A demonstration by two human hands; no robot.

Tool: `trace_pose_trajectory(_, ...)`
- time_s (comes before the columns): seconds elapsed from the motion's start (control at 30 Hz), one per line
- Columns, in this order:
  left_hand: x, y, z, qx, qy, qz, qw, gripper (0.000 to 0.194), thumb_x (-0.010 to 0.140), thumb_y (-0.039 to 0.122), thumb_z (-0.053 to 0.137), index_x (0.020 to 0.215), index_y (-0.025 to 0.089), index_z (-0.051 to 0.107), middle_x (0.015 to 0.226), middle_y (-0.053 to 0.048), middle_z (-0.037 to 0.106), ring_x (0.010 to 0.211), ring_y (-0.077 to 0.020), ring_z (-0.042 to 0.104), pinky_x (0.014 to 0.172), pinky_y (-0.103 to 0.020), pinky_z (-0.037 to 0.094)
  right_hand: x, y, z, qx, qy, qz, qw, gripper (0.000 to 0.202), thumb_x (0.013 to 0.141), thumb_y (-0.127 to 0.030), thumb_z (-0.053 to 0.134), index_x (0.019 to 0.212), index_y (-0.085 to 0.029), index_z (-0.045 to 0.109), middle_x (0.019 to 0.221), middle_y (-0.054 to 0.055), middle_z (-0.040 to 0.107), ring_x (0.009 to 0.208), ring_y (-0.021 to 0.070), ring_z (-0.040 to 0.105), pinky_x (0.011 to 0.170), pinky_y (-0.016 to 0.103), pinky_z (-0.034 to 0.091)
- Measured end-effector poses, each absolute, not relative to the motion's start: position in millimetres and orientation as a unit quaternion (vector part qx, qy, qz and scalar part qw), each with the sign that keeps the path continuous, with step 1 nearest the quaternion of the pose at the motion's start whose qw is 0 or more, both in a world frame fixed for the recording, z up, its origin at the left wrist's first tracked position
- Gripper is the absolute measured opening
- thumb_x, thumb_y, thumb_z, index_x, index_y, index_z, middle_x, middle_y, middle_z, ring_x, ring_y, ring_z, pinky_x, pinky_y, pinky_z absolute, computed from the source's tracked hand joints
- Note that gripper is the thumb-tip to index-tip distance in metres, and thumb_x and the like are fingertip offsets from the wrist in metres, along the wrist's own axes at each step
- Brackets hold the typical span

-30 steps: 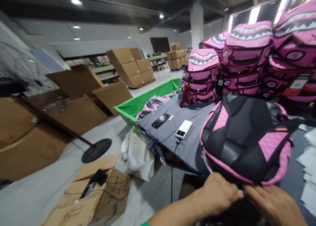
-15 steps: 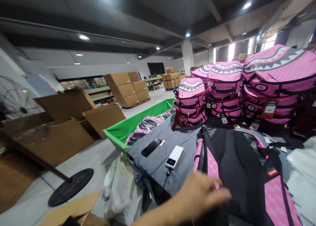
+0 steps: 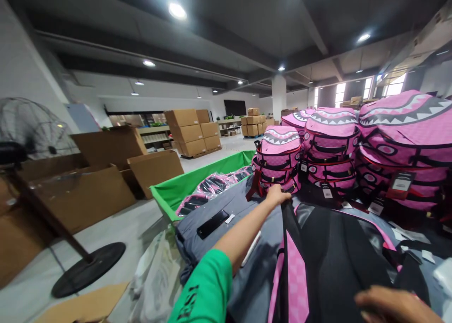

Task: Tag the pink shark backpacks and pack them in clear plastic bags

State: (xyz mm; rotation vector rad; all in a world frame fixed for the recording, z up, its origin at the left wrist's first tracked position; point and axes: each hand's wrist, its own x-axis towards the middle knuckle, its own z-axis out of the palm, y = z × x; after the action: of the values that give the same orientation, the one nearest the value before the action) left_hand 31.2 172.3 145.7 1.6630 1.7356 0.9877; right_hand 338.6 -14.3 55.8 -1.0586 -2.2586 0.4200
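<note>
A pink and black backpack (image 3: 332,252) lies back side up on the grey cloth in front of me, its padded panel and shoulder straps showing. My left hand (image 3: 278,196) reaches across to the far left corner of the bag. Its fingers are closed around the top of the black and pink shoulder strap (image 3: 295,266). Low over the right side of the backpack is my right hand (image 3: 391,304), smeared by motion and partly cut off by the frame. Whether it grips anything does not show.
Stacked pink shark-mouth backpacks (image 3: 330,146) stand behind, with hang tags. On the grey cloth (image 3: 243,205) lie a black phone (image 3: 213,224) and a white power bank (image 3: 251,248), partly behind my arm. A green bin (image 3: 165,196) holds wrapped bags. Cardboard boxes (image 3: 95,191) and a fan (image 3: 35,130) stand left.
My left hand has moved away from me to the far left corner of the backpack and closed on the strap. My right hand has come into view at lower right.
</note>
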Motion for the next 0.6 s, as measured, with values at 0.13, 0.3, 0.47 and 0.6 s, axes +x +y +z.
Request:
trace_pose_trajectory(0.13,5.5,153.4,158.2,0.622,0.569,0.435,0.316,0.022,0.071,0.017,0.077,0.091,0.015,0.068,0.076,-0.001,0.07,0.078,-0.0174,0.068,0.07,-0.025,0.05,279.7,74.1,90.1,-0.427,-0.847,0.081,0.307,0.043,0.093,-0.035,0.046,0.128,-0.024,0.067,0.113,0.012,0.071,0.092,0.0242,0.072,0.083,0.038,0.06)
trace_pose_trajectory(0.3,12.3,137.4,146.5,0.609,0.518,0.501,0.331,0.027,0.066,0.019,0.083,0.088,0.014,0.068,0.072,-0.001,0.07,0.066,-0.0132,0.065,0.064,-0.023,0.049,207.9,155.6,122.0,-0.426,-0.857,0.067,0.282,0.044,0.082,-0.02,0.059,0.125,-0.026,0.066,0.13,0.008,0.069,0.121,0.0253,0.063,0.115,0.048,0.04)
trace_pose_trajectory(0.47,27.5,162.7,139.5,0.588,0.531,0.531,0.3,0.023,0.071,0.024,0.081,0.087,0.014,0.068,0.075,-0.002,0.071,0.068,-0.0142,0.066,0.064,-0.024,0.049,208.3,112.8,87.1,-0.47,-0.843,0.109,0.239,0.028,0.098,-0.023,0.045,0.107,-0.019,0.07,0.084,0.009,0.074,0.082,0.0254,0.071,0.081,0.04,0.055)
trace_pose_trajectory(0.6,72.6,184.7,121.6,0.608,0.549,0.504,0.273,0.022,0.072,0.026,0.081,0.089,0.018,0.068,0.079,-0.001,0.071,0.077,-0.0156,0.068,0.072,-0.024,0.049,243.7,18.0,50.5,-0.405,-0.866,0.217,0.197,0.027,0.099,-0.04,0.062,0.112,-0.018,0.067,0.104,0.005,0.071,0.086,0.0191,0.068,0.077,0.034,0.057)
